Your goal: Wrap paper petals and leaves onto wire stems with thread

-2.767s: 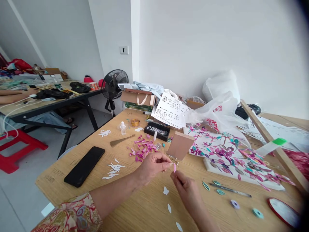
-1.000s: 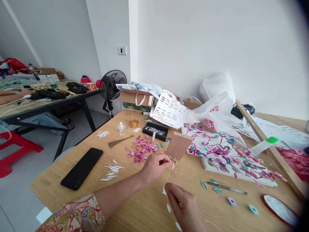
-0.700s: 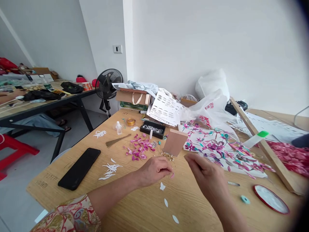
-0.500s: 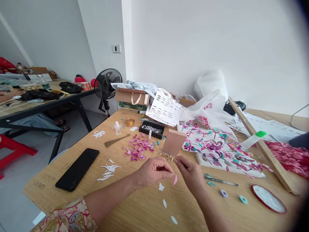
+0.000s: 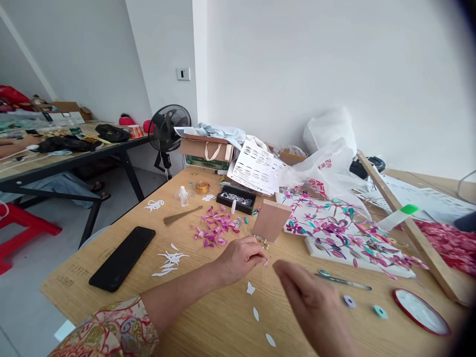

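My left hand [image 5: 241, 259] is closed in a pinch on a small pink petal [image 5: 265, 262], whose tip shows below the fingertips. To its right, my right hand [image 5: 312, 295] has its thumb and fingers pressed together; whether anything thin is between them I cannot make out. White leaf-shaped cutouts [image 5: 256, 314] lie on the table below the hands. Just beyond my left hand are a brown block [image 5: 273, 220], some pearl-like beads [image 5: 264, 243] and a heap of pink petals [image 5: 215, 225].
On the left lie a black phone [image 5: 122, 258] and white paper strips [image 5: 171, 259]. A black tray [image 5: 236, 199] stands farther back. To the right are flower sprays [image 5: 334, 225] on a white slab, thread spools [image 5: 380, 311], a red-rimmed dish [image 5: 422, 311] and a wooden bar [image 5: 412, 228].
My right hand has moved away from the left, down and toward me. My left hand keeps its pinch on the petal, which now shows less. The view has shifted slightly.
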